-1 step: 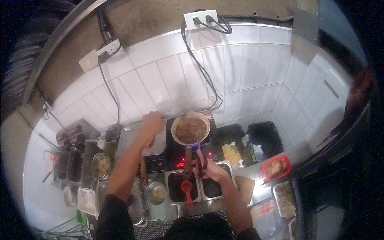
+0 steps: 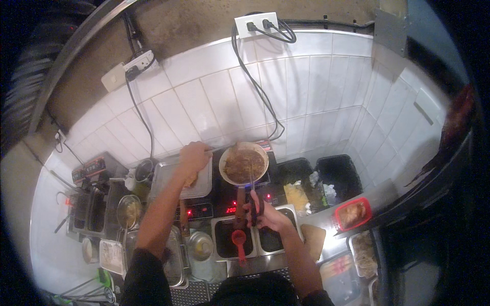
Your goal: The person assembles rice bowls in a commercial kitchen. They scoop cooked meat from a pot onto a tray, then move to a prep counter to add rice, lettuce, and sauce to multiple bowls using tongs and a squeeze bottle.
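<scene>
A round, pale-rimmed pan (image 2: 237,176) holds brown, minced-looking food on a black cooker (image 2: 219,192). Its brown handle (image 2: 240,196) points toward me. At the pan's left, my left hand (image 2: 194,156) is closed around the handle of a long thin utensil (image 2: 220,147), whose far end reaches the pan's upper rim; its kind is unclear. My right hand (image 2: 269,218) grips black-handled scissors (image 2: 254,213), their blades angled into the food. Below the pan handle lies a red measuring spoon (image 2: 238,238), over two metal inset containers (image 2: 224,255).
A lidded-looking metal tray (image 2: 176,171) sits beneath my left forearm. Black bins (image 2: 341,176) with yellow and white scraps stand right of the cooker. A red-rimmed food box (image 2: 352,214) is farther right. Jars (image 2: 199,245) and a bowl (image 2: 130,211) crowd the left. Cables (image 2: 258,84) hang on the tiled wall.
A red light on the left cooker panel shows brighter. Both hands and the pan keep practically the same places.
</scene>
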A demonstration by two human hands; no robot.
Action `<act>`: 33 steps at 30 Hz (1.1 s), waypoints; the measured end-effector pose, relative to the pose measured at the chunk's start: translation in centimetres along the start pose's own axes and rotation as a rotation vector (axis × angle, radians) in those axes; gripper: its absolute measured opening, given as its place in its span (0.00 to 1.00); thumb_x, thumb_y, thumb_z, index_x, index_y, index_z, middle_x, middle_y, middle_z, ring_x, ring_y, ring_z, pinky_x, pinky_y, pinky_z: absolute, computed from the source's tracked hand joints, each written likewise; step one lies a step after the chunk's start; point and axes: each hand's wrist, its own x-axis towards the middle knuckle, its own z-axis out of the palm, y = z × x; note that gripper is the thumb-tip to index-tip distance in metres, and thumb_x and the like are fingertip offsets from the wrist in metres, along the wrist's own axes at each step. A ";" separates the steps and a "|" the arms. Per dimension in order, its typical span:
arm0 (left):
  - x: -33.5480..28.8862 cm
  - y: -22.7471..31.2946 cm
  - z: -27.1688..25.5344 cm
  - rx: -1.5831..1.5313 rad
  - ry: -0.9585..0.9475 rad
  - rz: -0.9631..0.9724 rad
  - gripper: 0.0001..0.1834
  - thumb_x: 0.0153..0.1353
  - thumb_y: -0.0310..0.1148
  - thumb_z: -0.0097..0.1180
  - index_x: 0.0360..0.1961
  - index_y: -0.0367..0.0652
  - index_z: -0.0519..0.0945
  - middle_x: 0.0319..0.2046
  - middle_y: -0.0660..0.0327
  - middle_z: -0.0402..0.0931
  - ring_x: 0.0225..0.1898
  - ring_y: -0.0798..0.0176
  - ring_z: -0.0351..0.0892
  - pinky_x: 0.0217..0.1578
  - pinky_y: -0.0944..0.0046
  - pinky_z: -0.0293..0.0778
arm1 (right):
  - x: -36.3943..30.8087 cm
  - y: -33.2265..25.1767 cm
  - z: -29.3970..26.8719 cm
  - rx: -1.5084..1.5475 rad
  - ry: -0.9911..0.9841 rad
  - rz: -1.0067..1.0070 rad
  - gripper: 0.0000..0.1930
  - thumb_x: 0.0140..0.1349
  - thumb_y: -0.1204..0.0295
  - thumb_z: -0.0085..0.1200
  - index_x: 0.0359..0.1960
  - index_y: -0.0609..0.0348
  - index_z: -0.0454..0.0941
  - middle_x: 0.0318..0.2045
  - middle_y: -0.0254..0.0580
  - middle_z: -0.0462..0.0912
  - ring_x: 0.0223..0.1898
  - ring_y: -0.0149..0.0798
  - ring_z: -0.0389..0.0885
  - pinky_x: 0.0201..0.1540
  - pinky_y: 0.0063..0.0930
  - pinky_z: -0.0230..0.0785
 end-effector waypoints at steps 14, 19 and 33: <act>-5.9 2.8 1.5 -0.681 -0.134 -0.353 0.14 0.66 0.34 0.60 0.48 0.38 0.86 0.31 0.62 0.84 0.29 0.69 0.81 0.32 0.67 0.75 | 5.1 -3.2 3.5 0.340 -0.229 -0.098 0.47 0.55 0.20 0.36 0.56 0.52 0.66 0.35 0.41 0.80 0.50 0.53 0.83 0.43 0.65 0.77; -6.8 2.7 2.9 -1.000 -0.137 -0.455 0.18 0.68 0.35 0.60 0.54 0.35 0.82 0.35 0.62 0.84 0.30 0.71 0.80 0.28 0.70 0.73 | 6.0 -2.7 2.8 0.283 -0.178 -0.044 0.48 0.54 0.19 0.38 0.56 0.53 0.66 0.35 0.42 0.80 0.47 0.54 0.84 0.40 0.63 0.78; -6.8 3.6 2.3 -1.044 -0.121 -0.475 0.19 0.68 0.37 0.59 0.55 0.36 0.82 0.39 0.61 0.83 0.35 0.69 0.80 0.35 0.70 0.73 | 5.5 -2.7 3.4 0.199 -0.289 -0.051 0.52 0.53 0.17 0.32 0.58 0.54 0.69 0.38 0.39 0.81 0.48 0.50 0.85 0.34 0.49 0.79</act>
